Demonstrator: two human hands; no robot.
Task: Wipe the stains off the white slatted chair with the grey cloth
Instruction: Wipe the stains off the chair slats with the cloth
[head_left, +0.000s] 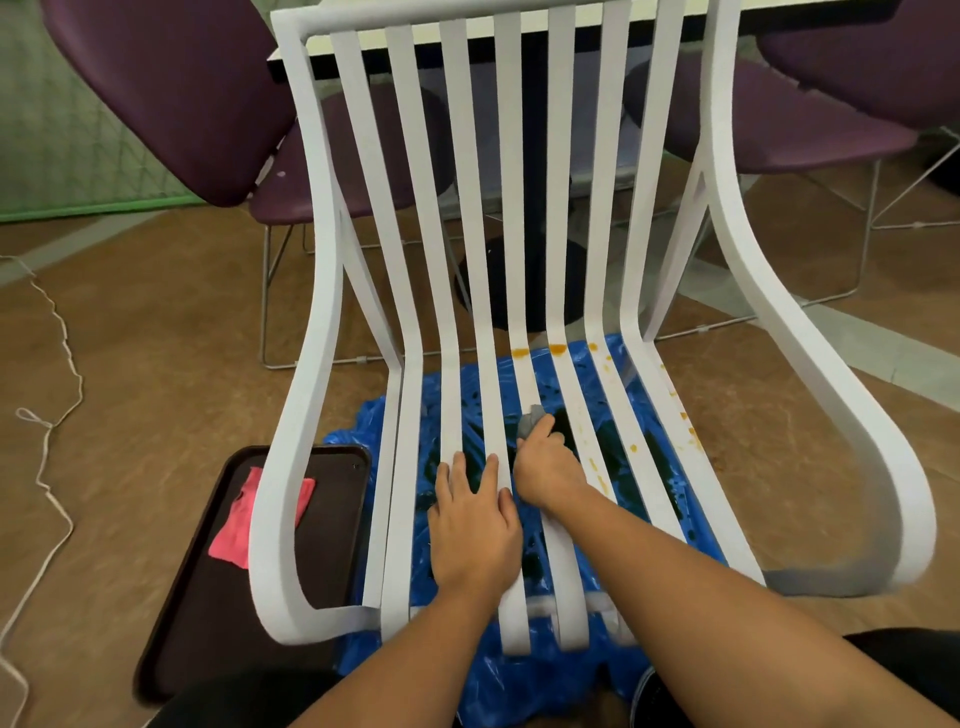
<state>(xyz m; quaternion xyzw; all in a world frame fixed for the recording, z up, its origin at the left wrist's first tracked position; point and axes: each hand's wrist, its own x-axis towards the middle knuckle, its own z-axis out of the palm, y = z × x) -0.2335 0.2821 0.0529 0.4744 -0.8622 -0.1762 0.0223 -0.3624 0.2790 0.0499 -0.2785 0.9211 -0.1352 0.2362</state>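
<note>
The white slatted chair (322, 322) fills the middle of the head view, its seat facing me. Orange stains (557, 348) mark the slats near the seat's bend, and more orange specks (691, 434) run down the right-hand slats. My right hand (545, 467) is closed on the grey cloth (532, 422), pressing it on a middle seat slat; only a small bunch of cloth shows above the fingers. My left hand (475, 525) lies flat on the seat slats just left of it, fingers spread, holding nothing.
A blue plastic sheet (519, 675) lies on the brown floor under the chair. A dark tray (208, 571) with a pink cloth (239, 525) sits at the left. Purple chairs (171, 93) and a table (519, 31) stand behind. A white cord (57, 415) trails along the left floor.
</note>
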